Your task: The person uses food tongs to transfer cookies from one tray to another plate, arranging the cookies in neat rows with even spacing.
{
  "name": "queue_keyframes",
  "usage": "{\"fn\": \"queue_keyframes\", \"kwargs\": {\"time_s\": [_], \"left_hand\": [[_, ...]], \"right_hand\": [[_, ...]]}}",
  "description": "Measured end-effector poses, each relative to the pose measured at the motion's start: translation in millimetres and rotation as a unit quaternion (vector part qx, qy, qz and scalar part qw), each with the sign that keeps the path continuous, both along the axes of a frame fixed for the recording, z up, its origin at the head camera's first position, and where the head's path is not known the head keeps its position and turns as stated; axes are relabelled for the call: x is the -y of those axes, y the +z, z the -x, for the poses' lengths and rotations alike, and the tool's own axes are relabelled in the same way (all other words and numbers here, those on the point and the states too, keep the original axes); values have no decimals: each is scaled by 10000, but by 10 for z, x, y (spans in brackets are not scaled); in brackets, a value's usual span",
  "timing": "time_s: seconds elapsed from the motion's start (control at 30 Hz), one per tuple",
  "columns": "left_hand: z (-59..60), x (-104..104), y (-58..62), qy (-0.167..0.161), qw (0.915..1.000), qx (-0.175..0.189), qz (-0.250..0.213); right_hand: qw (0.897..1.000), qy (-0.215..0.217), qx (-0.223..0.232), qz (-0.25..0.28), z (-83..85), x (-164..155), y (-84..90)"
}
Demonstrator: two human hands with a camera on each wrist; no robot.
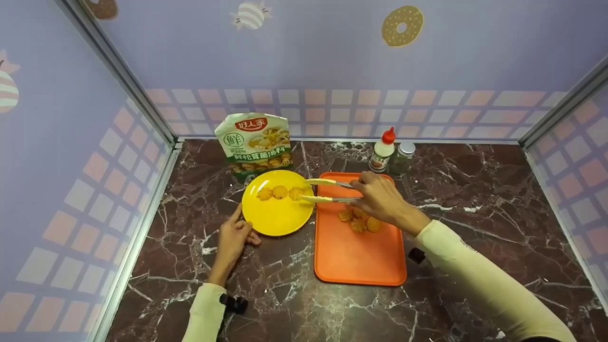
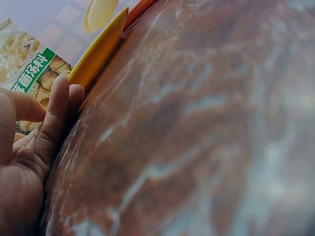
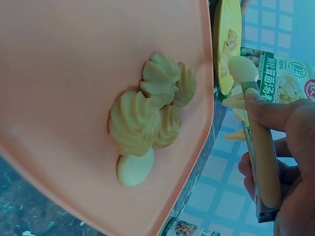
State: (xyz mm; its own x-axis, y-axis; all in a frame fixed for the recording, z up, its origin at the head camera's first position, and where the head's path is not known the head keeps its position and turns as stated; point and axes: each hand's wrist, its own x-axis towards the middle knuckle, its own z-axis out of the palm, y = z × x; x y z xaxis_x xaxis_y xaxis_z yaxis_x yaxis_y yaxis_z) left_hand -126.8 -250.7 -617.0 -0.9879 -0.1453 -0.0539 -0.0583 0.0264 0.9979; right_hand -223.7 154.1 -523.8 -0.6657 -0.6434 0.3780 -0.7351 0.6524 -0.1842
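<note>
A yellow plate (image 1: 275, 219) holds three swirled cookies (image 1: 280, 192) in a row. My left hand (image 1: 236, 229) lies flat on the counter with straight fingers (image 2: 58, 110) against the plate's near-left rim (image 2: 98, 51). My right hand (image 1: 380, 199) grips cream-tipped metal tongs (image 1: 327, 190) above the orange tray (image 1: 356, 261). The tong tips stand apart beside the rightmost cookie on the plate. A small pile of cookies (image 1: 358, 222) lies on the tray under that hand. The right wrist view shows the pile (image 3: 147, 113), the tray (image 3: 59, 73) and my fingers (image 3: 290, 118) round the tongs (image 3: 261, 157).
A green and white soup seasoning bag (image 1: 254, 145) stands behind the plate. A white bottle with a red cap (image 1: 383, 151) and a small jar (image 1: 403, 154) stand behind the tray. Walls enclose the dark marble counter (image 1: 475, 199) on three sides.
</note>
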Motion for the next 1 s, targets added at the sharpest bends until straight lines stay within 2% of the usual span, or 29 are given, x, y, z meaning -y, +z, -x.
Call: {"fn": "queue_keyframes", "kwargs": {"time_s": [0.2,0.37,0.5,0.77,1.0], "left_hand": [[6,-8,9,-13,10000,6,-19],[3,-1,-10,-5,10000,-24,-24],[-4,8,-29,19,10000,-24,-74],[-6,12,-29,52,10000,0,-50],[-14,16,-24,-24,9999,-70,124]], "right_hand": [[9996,71,-185,205,-57,-107,-25],[9996,-2,-144,254,-118,-195,-41],[9996,-121,69,226,-172,-268,-57],[9940,-465,887,442,-238,-417,-78],[9903,-555,1175,488,-275,-519,-86]]}}
